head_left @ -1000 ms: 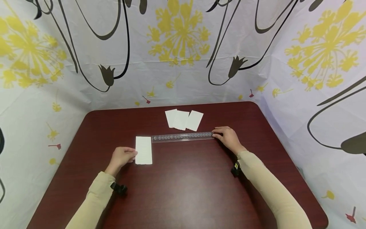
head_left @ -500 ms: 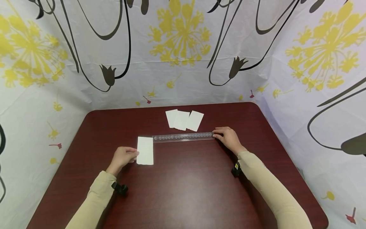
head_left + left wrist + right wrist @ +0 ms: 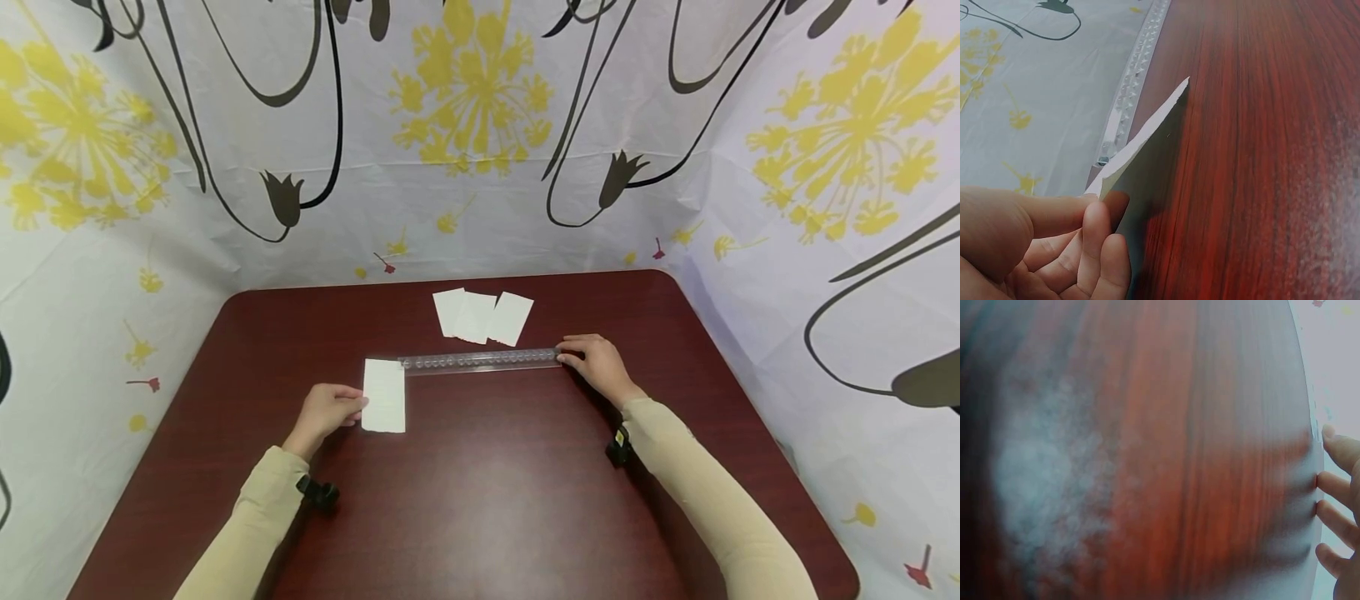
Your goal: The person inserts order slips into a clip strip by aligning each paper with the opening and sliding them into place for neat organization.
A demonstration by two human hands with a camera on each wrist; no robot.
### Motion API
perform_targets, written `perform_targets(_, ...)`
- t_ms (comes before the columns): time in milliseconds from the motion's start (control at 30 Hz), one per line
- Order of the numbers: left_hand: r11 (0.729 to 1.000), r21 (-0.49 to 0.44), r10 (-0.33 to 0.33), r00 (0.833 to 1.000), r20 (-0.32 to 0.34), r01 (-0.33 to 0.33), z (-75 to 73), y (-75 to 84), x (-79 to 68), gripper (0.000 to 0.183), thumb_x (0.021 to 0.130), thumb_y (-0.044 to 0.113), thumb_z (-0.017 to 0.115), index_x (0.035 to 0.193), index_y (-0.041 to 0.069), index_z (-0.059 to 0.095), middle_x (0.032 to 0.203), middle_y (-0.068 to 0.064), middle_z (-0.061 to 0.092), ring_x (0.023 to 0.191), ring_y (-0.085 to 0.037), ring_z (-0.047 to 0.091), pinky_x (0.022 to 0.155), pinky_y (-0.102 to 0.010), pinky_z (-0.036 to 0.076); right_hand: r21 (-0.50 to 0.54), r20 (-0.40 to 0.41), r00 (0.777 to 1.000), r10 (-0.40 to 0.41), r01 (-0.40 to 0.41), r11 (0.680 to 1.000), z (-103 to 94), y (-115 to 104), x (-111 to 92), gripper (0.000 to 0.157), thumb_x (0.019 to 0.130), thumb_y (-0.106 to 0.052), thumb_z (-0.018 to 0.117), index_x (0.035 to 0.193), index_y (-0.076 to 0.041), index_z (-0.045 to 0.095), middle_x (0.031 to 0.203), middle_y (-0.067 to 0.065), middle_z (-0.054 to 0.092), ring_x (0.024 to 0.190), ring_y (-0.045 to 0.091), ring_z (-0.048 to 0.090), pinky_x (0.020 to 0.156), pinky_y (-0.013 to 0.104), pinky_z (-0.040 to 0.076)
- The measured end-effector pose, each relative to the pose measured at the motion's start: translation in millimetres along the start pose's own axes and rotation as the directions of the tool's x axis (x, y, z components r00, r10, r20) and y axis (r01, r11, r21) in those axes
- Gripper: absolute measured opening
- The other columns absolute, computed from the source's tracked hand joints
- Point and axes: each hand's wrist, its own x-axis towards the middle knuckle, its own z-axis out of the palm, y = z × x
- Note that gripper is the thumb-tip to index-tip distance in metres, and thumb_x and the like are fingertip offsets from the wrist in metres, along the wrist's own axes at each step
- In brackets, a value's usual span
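Observation:
My left hand point(image 3: 326, 412) pinches a white slip of paper point(image 3: 384, 396) by its left edge, thumb against fingers. In the left wrist view the paper point(image 3: 1141, 140) slants up from the fingertips, seen nearly edge-on. A clear plastic ruler point(image 3: 480, 360) with a row of round shapes lies across the table; its left end meets the paper's upper right corner. The ruler's right end is between the thumb and fingers of my right hand point(image 3: 596, 362). In the right wrist view, the right hand point(image 3: 1342, 500) shows at the edge with its fingertips down at the tabletop.
Three white paper slips point(image 3: 474, 317) lie fanned and partly overlapping beyond the ruler. The dark red wooden table point(image 3: 480, 500) has rounded corners. A white cloth point(image 3: 480, 225) with yellow and grey plant prints hangs behind and beside it.
My left hand has slid the paper slightly to the right, so its right edge now slightly overlaps the ruler's left end. The right hand and the ruler stay in place.

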Motion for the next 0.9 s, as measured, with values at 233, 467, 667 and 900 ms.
perform_targets(233,1.000,-0.009,0.008,1.000,0.013,-0.008,2.2,-0.4,2.6,0.031,0.091,0.013,0.070,0.111,-0.010,0.068,0.091,-0.016,0.076,0.067,-0.007,0.067,0.063,-0.024,0.060,-0.002,-0.013,1.000,-0.003,0.003,1.000,0.0,-1.0,-0.5,0.029,0.092,-0.027,0.070,0.117,-0.014,0.074,0.131,0.014,0.067,0.123,0.036,0.059,0.104,0.056,0.047)
perform_targets(467,0.999,0.026,0.019,1.000,-0.001,-0.019,3.8,0.3,3.5,0.029,0.091,0.014,0.070,0.109,-0.008,0.070,0.087,-0.014,0.076,0.066,-0.008,0.067,0.062,-0.025,0.060,0.000,-0.008,1.000,0.001,-0.001,1.000,-1.1,-2.8,0.0,0.029,0.091,-0.027,0.071,0.117,-0.014,0.074,0.130,0.013,0.068,0.123,0.035,0.059,0.105,0.055,0.047)
perform_targets(667,0.999,0.025,0.026,1.000,-0.002,-0.026,5.7,1.1,3.9,0.029,0.090,0.014,0.070,0.108,-0.009,0.070,0.090,-0.018,0.076,0.066,-0.008,0.068,0.062,-0.025,0.060,-0.007,-0.025,1.000,-0.018,0.017,1.000,0.5,-1.0,-0.2,0.028,0.091,-0.026,0.071,0.116,-0.013,0.074,0.129,0.015,0.068,0.122,0.036,0.060,0.104,0.056,0.047)
perform_targets(900,0.999,0.007,0.040,0.999,0.009,-0.040,8.2,3.7,3.1,0.028,0.091,0.011,0.068,0.110,-0.010,0.069,0.100,-0.024,0.075,0.070,-0.009,0.071,0.065,-0.027,0.062,-0.006,-0.029,0.999,-0.020,0.019,1.000,1.7,0.4,0.1,0.029,0.091,-0.026,0.071,0.116,-0.013,0.074,0.129,0.014,0.068,0.123,0.035,0.059,0.104,0.055,0.047)
